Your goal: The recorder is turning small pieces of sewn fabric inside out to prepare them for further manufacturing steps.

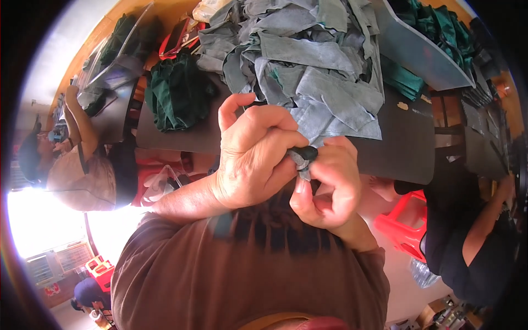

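Note:
Close in front of my chest, both hands meet on a small folded piece of dark green and grey fabric [302, 157]. My left hand [256, 146] pinches its upper left side, with the index finger bent over it. My right hand [331, 184] grips it from the other side, fingers curled in and thumb near its pale lower tip. Much of the piece is hidden by the fingers. Just beyond the hands lies a large heap of grey fabric pieces [330, 93], reaching toward the table's near edge. A bundle of dark green cloth [175, 93] sits left of the heap.
The dark table [406, 146] runs under the heap. A pale divider panel [426, 52] stands at the right, with green fabric [401, 80] beside it. A red tray [181, 36] lies at the far left. People work on both sides; a red stool [406, 223] stands at the right.

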Demonstrator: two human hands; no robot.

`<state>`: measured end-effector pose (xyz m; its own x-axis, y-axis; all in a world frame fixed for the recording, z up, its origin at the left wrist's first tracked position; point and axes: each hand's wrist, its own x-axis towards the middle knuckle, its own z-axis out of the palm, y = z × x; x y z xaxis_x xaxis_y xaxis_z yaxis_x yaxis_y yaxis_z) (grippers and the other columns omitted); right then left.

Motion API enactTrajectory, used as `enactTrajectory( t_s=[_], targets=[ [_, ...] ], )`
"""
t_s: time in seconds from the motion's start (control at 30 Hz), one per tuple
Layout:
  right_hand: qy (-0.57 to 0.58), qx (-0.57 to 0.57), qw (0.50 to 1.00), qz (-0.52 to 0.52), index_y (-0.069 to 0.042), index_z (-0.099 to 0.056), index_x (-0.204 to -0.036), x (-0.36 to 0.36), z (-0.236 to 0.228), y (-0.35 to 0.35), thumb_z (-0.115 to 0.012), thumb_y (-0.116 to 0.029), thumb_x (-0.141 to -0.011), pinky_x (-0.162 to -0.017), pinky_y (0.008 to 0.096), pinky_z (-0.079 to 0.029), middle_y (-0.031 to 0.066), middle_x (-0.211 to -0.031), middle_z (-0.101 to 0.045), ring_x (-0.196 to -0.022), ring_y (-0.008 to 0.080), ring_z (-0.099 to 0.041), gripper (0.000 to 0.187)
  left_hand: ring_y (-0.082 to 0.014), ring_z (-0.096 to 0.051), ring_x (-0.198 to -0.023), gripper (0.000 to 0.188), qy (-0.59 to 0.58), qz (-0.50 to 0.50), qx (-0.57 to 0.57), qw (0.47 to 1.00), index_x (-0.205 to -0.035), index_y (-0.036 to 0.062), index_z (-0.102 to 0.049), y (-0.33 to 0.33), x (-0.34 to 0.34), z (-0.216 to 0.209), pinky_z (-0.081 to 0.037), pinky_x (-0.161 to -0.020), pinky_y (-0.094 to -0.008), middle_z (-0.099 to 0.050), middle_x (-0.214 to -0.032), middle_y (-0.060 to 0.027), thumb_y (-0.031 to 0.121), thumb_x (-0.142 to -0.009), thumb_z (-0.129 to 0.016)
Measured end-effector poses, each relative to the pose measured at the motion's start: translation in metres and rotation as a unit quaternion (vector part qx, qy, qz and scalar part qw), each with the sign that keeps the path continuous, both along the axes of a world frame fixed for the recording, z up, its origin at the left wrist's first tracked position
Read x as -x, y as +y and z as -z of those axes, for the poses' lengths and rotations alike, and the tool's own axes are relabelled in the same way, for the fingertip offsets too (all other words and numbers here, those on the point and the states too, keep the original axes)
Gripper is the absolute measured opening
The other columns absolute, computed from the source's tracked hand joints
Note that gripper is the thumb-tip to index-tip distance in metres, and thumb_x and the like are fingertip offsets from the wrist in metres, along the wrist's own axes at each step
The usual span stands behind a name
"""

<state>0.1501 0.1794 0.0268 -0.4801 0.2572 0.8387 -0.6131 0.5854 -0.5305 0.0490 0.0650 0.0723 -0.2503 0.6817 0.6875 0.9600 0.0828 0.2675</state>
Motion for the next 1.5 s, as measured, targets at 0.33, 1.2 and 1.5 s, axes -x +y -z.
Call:
enactTrajectory(
  t_s=[0.33,1.2,1.5],
  targets=[
    [-0.082,0.031,0.992,-0.089,-0.001,-0.058,-0.108,0.043,-0.004,-0.017,-0.066,0.006,-0.072,-0.080,0.0343,-0.049,0.0169,-0.105,-0.055,-0.088,0.0275,-0.059,0.038,-0.0210,-0.051,-0.056,0.020,-0.214,0.055,-0.037,0.975,-0.087,0.0006,-0.056,-0.033,0.041,0.010,-0.041,-0.050,-0.0276,-0.055,-0.070,-0.0096,-0.004,-0.069,-0.061],
    [-0.098,0.048,0.977,-0.185,-0.001,-0.055,-0.095,0.155,0.005,-0.055,-0.062,0.006,-0.071,-0.058,0.0293,-0.044,0.0113,-0.084,-0.053,-0.069,0.0202,-0.052,0.025,-0.0235,-0.055,-0.067,0.022,-0.390,0.046,-0.100,0.914,-0.091,0.0016,-0.055,-0.082,0.129,0.037,-0.044,-0.058,-0.0299,-0.053,-0.075,-0.0095,-0.006,-0.071,-0.057],
    [-0.131,0.107,0.973,-0.154,-0.004,-0.050,-0.094,0.143,0.016,-0.050,-0.061,-0.001,-0.078,-0.059,0.0255,-0.038,0.0108,-0.088,-0.049,-0.067,0.0143,-0.045,0.020,-0.0112,-0.054,-0.082,0.026,-0.690,0.179,-0.070,0.697,-0.106,-0.0018,-0.050,-0.100,0.118,0.040,-0.043,-0.069,-0.0257,-0.055,-0.091,-0.0057,-0.002,-0.080,-0.054]
  ],
)
